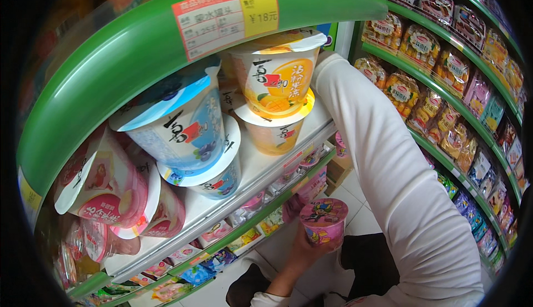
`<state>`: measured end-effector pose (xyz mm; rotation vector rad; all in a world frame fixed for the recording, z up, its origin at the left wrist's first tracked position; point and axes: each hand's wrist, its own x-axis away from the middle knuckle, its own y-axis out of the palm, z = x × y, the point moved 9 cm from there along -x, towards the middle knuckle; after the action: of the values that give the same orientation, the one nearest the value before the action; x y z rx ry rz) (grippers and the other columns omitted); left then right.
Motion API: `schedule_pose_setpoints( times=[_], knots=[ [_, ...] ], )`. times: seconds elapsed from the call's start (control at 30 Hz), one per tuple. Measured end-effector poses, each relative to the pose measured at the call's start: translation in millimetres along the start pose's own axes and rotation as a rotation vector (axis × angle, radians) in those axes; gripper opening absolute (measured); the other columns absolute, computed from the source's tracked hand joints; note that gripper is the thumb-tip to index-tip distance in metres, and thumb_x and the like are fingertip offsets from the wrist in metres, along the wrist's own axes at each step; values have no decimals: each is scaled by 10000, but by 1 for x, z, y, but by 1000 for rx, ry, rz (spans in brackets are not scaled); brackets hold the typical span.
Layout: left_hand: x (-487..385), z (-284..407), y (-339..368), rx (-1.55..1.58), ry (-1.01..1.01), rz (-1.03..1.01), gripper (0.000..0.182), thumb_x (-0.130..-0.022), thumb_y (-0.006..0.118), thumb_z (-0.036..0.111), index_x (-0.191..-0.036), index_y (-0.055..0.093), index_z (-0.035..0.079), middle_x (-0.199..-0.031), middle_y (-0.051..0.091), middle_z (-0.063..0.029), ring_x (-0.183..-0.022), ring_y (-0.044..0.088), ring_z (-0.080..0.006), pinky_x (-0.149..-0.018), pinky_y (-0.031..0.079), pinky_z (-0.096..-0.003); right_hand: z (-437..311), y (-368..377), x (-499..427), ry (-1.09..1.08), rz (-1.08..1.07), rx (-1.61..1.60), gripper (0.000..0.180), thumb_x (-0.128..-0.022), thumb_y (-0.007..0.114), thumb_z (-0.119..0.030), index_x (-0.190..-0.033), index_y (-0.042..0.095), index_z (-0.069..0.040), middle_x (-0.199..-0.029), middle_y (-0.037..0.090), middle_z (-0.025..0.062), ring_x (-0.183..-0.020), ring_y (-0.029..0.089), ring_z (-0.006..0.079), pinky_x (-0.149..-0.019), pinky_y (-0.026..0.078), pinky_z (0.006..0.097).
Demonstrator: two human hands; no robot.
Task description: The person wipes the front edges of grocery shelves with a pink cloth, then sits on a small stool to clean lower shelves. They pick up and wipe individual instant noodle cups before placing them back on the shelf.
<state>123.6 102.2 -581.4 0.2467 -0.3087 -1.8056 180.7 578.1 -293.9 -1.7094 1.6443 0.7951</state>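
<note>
My left hand [306,248] is low in the view, closed around a pink lidded cup [324,221] with a colourful printed film top. My right arm, in a white sleeve, reaches up past the right end of the shelf; its hand is hidden behind the mango cups. An orange-and-white mango jelly cup [279,78] stands on another mango cup [275,134], close to that sleeve. Left of them, a large blueberry cup [179,128] rests on a smaller-looking blueberry cup [220,182]. Pink-and-white cups [112,182] sit tilted at the shelf's left.
A green shelf edge [100,57] with a price tag [227,19] curves overhead. The white shelf [204,219] holds the cups, with bagged snacks [214,261] on tiers below. Green-edged shelves [437,74] of packaged bread and snacks line the right. Beneath are floor tiles [354,196] and a cardboard box [337,169].
</note>
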Motion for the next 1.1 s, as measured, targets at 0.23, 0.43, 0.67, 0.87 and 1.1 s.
schedule_pose_setpoints(
  times=[0.23,0.43,0.67,0.87,1.1],
  knots=[
    [0,-13,0,-112,-96,34,853,-741,878,148,-1419,379,11,-1325,572,-120,-1156,606,-202,-974,521,-346,-58,-21,23,66,-115,250,525,-876,742,-337,-1284,580,-51,-1261,632,125,-1148,601,291,-977,473,386],
    [3,-24,-7,-97,-106,58,842,-747,846,106,-1433,364,27,-1330,568,-117,-1165,602,-210,-983,513,-353,-113,-47,58,312,-83,116,639,-739,873,-307,-1247,600,-31,-1226,660,118,-1087,641,243,-924,520,342],
    [4,-21,-8,46,-159,91,881,-726,852,76,-1450,350,45,-1327,561,-109,-1190,584,-218,-1004,500,-363,-97,-63,79,476,-166,126,533,-796,810,-257,-1235,602,-38,-1085,697,72,-993,667,199,-912,524,354],
    [1,-23,0,138,-176,56,870,-728,835,52,-1451,351,48,-1338,554,-111,-1201,577,-224,-1016,493,-371,-116,-94,132,474,-251,219,784,-704,868,-210,-1351,487,17,-1218,630,108,-1121,607,194,-1010,467,322],
    [-4,-28,-13,-1,-101,166,859,-703,858,78,-1414,377,38,-1320,563,-109,-1161,597,-212,-973,513,-349,-192,-163,201,382,-169,181,964,-695,893,-258,-1456,364,7,-1385,526,123,-1269,516,203,-1098,399,348]
  ],
)
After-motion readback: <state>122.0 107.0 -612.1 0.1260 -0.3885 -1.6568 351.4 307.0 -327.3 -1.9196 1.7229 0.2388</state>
